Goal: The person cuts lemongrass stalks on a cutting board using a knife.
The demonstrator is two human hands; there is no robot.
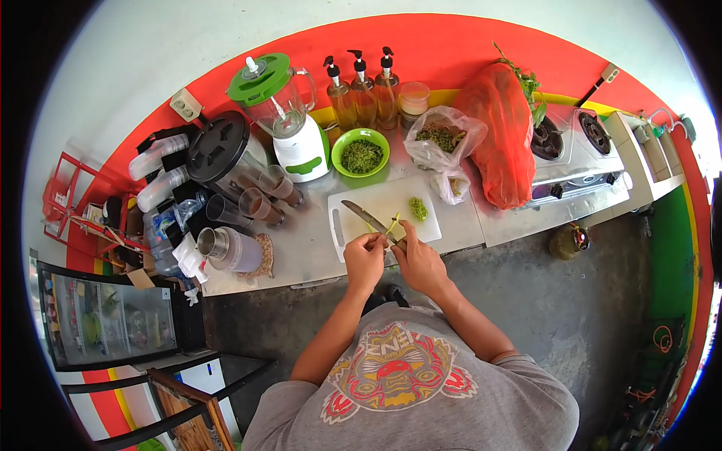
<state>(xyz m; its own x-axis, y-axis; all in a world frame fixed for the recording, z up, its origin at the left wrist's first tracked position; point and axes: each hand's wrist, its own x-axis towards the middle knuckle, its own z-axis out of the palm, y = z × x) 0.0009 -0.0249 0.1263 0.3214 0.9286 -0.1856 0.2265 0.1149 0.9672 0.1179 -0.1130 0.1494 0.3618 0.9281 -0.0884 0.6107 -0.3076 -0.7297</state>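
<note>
My right hand (423, 260) is closed round the handle of a knife (365, 216), its blade pointing up and left over a white cutting board (341, 224). Close beside it, my left hand (365, 260) pinches a thin green stem (393, 222) near the blade. Finely chopped greens (418, 209) lie in a small heap on the board's right side. Behind the board, a green bowl (362, 175) holds more chopped greens. To its right sits a clear plastic bag (444, 154) of leafy greens, with a smaller bag (450, 185) in front.
A blender (299, 146), several cups (259, 206) and a steel-topped flask (239, 254) stand left on the metal counter. Pump bottles (364, 98) line the wall. To the right are a red plastic bag (502, 143) and a gas stove (575, 158).
</note>
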